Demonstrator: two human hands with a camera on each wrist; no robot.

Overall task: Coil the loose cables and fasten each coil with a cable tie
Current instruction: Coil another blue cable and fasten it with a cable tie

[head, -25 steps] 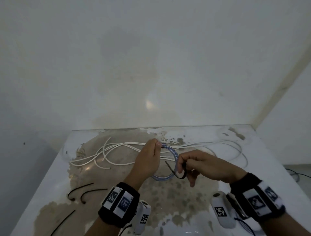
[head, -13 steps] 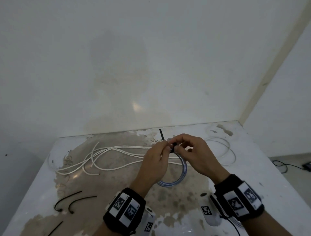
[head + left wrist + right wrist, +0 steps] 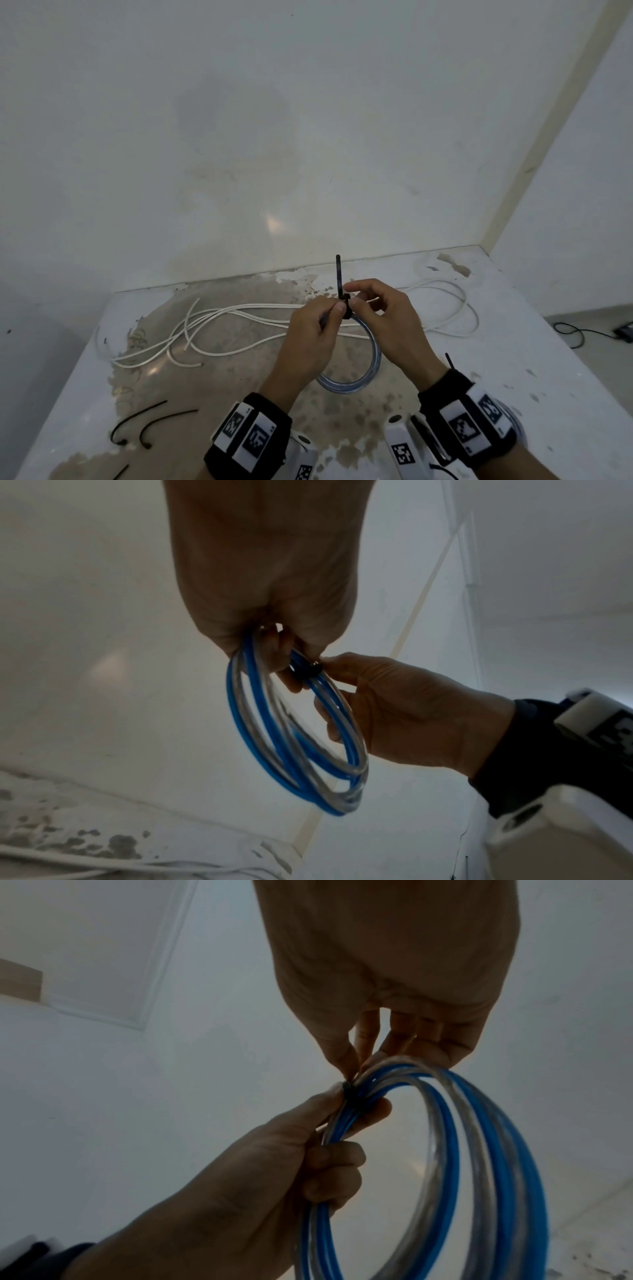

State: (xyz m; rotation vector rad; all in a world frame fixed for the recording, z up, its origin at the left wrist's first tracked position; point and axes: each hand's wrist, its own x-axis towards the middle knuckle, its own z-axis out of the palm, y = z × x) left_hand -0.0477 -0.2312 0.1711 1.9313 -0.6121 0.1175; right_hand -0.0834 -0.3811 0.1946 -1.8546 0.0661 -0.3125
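A coil of blue and clear cable (image 3: 371, 368) hangs above the table between my hands. My left hand (image 3: 334, 313) grips the coil's top strands, fingers curled round them (image 3: 329, 1161). A black cable tie (image 3: 338, 277) wraps the coil at that spot, and its tail stands straight up. My right hand (image 3: 352, 295) pinches the tie's head (image 3: 351, 1093) with thumb and forefinger. In the left wrist view the tie (image 3: 306, 669) sits on the coil (image 3: 298, 737) between both hands. Loose white cables (image 3: 239, 318) lie across the table behind.
Two spare black ties (image 3: 154, 425) lie at the table's front left, a third (image 3: 121, 472) at the near edge. Another tie's tip (image 3: 448, 361) shows by my right wrist. The table (image 3: 513, 359) meets a white wall behind. A dark cable (image 3: 575, 332) lies on the floor at right.
My right hand has carried the tie from beside the coil up to its top, next to my left fingers. The tail now points upward and is longer than half a second ago.
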